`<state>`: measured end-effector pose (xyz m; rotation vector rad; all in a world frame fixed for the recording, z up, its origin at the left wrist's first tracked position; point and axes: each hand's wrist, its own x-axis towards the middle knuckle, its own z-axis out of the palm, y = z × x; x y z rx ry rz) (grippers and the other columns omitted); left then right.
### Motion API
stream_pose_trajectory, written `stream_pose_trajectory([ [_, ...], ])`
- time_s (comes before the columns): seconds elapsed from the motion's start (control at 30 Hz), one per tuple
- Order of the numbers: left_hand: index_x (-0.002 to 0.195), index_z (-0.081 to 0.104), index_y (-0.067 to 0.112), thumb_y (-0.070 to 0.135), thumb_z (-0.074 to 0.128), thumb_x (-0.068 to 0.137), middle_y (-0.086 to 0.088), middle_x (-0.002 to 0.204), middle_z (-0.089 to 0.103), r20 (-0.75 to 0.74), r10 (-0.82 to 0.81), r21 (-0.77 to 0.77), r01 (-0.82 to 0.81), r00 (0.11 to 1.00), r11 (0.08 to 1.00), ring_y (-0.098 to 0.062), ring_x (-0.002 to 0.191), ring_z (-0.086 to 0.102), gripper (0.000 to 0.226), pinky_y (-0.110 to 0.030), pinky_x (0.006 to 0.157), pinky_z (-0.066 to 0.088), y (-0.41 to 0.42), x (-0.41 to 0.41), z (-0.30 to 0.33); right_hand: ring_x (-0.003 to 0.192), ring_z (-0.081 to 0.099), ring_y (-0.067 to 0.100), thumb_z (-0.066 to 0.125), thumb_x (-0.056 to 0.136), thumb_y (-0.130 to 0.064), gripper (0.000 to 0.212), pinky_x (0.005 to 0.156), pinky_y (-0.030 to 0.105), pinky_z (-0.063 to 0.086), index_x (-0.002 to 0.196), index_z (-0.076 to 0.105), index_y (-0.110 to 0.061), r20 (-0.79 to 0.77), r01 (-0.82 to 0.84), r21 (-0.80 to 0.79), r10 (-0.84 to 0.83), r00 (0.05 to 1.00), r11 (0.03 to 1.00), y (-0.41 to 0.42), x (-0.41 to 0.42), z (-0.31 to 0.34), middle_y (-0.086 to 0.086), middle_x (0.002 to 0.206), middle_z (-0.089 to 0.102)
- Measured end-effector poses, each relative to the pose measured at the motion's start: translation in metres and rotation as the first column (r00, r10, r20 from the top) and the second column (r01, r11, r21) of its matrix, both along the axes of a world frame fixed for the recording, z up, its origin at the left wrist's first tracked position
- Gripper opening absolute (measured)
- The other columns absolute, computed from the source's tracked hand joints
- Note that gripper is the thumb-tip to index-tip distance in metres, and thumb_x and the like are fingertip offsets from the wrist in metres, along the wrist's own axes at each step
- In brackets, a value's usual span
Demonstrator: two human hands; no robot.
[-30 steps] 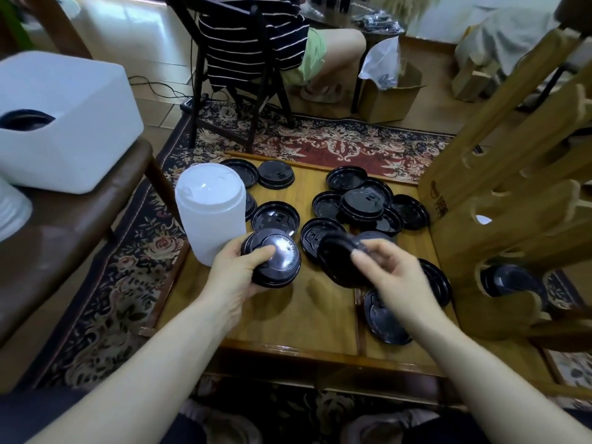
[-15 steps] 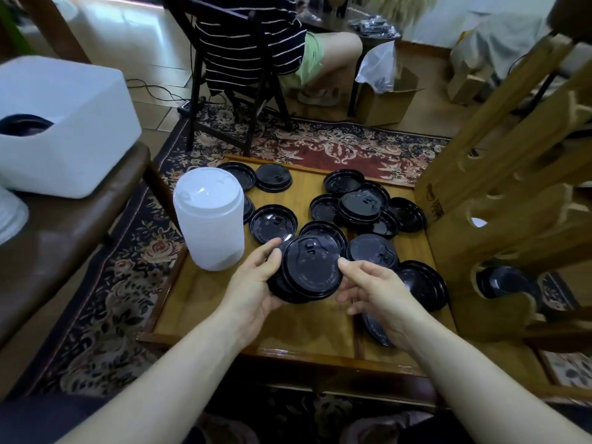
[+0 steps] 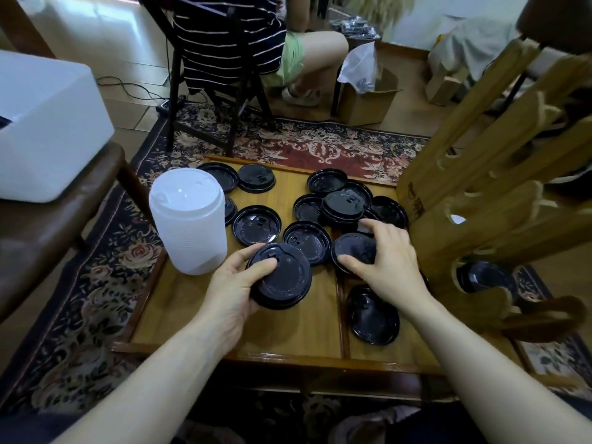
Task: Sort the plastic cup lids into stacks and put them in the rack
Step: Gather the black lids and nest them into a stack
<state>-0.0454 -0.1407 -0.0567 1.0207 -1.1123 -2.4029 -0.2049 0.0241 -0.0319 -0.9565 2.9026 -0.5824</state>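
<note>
— head view first: what was the left hand (image 3: 235,285) doing?

— it gripped a small stack of black lids (image 3: 279,276), thumb curled over the top near the sip flap, fingers underneath, held just above the wooden counter (image 3: 198,302).

— and the right hand (image 3: 389,259)?

— its fingers were curled over another black lid (image 3: 352,249) lying flat on the counter, thumb at the near edge, fingertips at the far edge — grasping it.

— where were the other lids?

— loose black lids (image 3: 256,224) were spread over the far half of the counter, some rim-up, some overlapping in a cluster (image 3: 341,203) near the rack. one lid (image 3: 373,315) lay alone by the near edge, below the right wrist.

— the rack?

— a wooden rack (image 3: 474,200) with slanted slots stood at the right of the counter. black lids (image 3: 483,277) sat in its lowest slot.

— anything else?

— a tall stack of white lids (image 3: 189,219) stood upright at the counter's left, just beside the left hand. a white box (image 3: 48,129) rested on a brown seat at the left. beyond the counter, on a patterned rug (image 3: 320,145), a person in a striped top (image 3: 230,36) sat on a dark chair.
</note>
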Motion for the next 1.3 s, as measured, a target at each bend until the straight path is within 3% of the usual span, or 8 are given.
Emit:
stream_pose_trajectory([
  [0.1, 0.117, 0.067, 0.018, 0.003, 0.072, 0.082, -0.006, 0.108, 0.075, 0.011, -0.001, -0.005, 0.001, 1.000, 1.000, -0.020, 0.089, 0.074, 0.039, -0.031, 0.060, 0.059, -0.001, 0.001, 0.000, 0.143, 0.022, 0.026, 0.071, 0.079, -0.058, 0.097, 0.111, 0.044, 0.024, 0.153, 0.019, -0.025, 0.136, 0.007, 0.199, -0.035, 0.990, 0.980, 0.004, -0.013, -0.009, 0.005, 0.152, 0.033],
  [0.17, 0.120, 0.067, 0.017, 0.003, 0.072, 0.081, -0.007, 0.109, 0.075, 0.005, -0.001, 0.012, 0.001, 1.000, 1.000, -0.022, 0.090, 0.074, 0.042, -0.032, 0.060, 0.059, -0.001, 0.001, 0.001, 0.144, 0.020, 0.025, 0.071, 0.078, -0.058, 0.102, 0.112, 0.043, 0.022, 0.156, 0.011, -0.027, 0.199, 0.000, 0.212, -0.043, 0.979, 0.977, 0.006, -0.014, -0.015, 0.006, 0.155, 0.030],
  [0.43, 0.120, 0.069, 0.023, -0.002, 0.061, 0.088, -0.005, 0.108, 0.076, -0.027, -0.022, 0.071, 0.024, 0.999, 0.997, -0.026, 0.105, 0.070, 0.041, -0.042, 0.083, 0.058, 0.001, 0.000, 0.007, 0.140, 0.027, 0.020, 0.072, 0.078, -0.057, 0.092, 0.111, 0.044, 0.023, 0.152, 0.024, -0.029, 0.102, -0.021, 0.052, 0.015, 0.995, 0.998, -0.005, -0.003, 0.009, -0.004, 0.148, 0.038],
  [0.6, 0.126, 0.066, 0.024, 0.002, 0.062, 0.090, -0.002, 0.108, 0.076, -0.052, -0.012, 0.044, 0.014, 0.999, 0.999, -0.021, 0.097, 0.074, 0.042, -0.037, 0.073, 0.060, 0.000, 0.000, 0.006, 0.126, 0.038, -0.003, 0.079, 0.070, -0.049, 0.094, 0.107, 0.026, 0.037, 0.149, 0.030, -0.034, 0.403, -0.158, -0.307, 0.279, 0.872, 0.938, -0.013, 0.024, 0.030, -0.019, 0.139, 0.038],
  [0.83, 0.123, 0.067, 0.021, 0.018, 0.054, 0.099, -0.008, 0.113, 0.075, -0.087, -0.038, 0.066, 0.043, 0.996, 0.997, -0.026, 0.102, 0.072, 0.028, -0.038, 0.065, 0.061, 0.004, 0.001, 0.013, 0.126, 0.041, -0.005, 0.081, 0.068, -0.054, 0.095, 0.106, 0.033, 0.044, 0.148, 0.035, -0.033, 0.384, -0.324, -0.251, 0.401, 0.832, 0.912, -0.017, 0.043, 0.018, -0.023, 0.132, 0.041],
  [0.97, 0.127, 0.063, 0.024, 0.035, 0.063, 0.082, -0.004, 0.116, 0.074, -0.131, -0.106, 0.022, 0.109, 0.986, 0.994, -0.021, 0.102, 0.073, 0.047, -0.038, 0.071, 0.062, 0.008, 0.002, 0.017, 0.126, 0.039, -0.008, 0.077, 0.066, -0.061, 0.097, 0.108, 0.031, 0.042, 0.148, 0.034, -0.034, 0.343, -0.341, -0.246, 0.411, 0.845, 0.907, -0.018, 0.046, 0.017, -0.025, 0.133, 0.039],
  [1.13, 0.128, 0.063, 0.027, 0.014, 0.074, 0.069, -0.003, 0.114, 0.075, -0.153, -0.151, -0.038, 0.147, 0.977, 0.988, -0.021, 0.097, 0.074, 0.061, -0.031, 0.064, 0.059, 0.014, 0.003, 0.016, 0.123, 0.043, -0.006, 0.070, 0.061, -0.075, 0.098, 0.103, 0.032, 0.046, 0.144, 0.034, -0.037, 0.319, -0.337, -0.261, 0.410, 0.854, 0.905, -0.017, 0.054, 0.017, -0.027, 0.131, 0.037],
  [1.3, 0.127, 0.065, 0.029, 0.007, 0.075, 0.066, -0.001, 0.114, 0.074, -0.167, -0.172, -0.056, 0.165, 0.971, 0.985, -0.022, 0.103, 0.072, 0.066, -0.038, 0.075, 0.062, 0.013, 0.004, 0.011, 0.128, 0.043, -0.002, 0.083, 0.072, -0.046, 0.092, 0.106, 0.033, 0.045, 0.145, 0.028, -0.042, 0.375, -0.363, -0.316, 0.467, 0.801, 0.876, -0.011, 0.053, 0.010, -0.022, 0.136, 0.034],
])
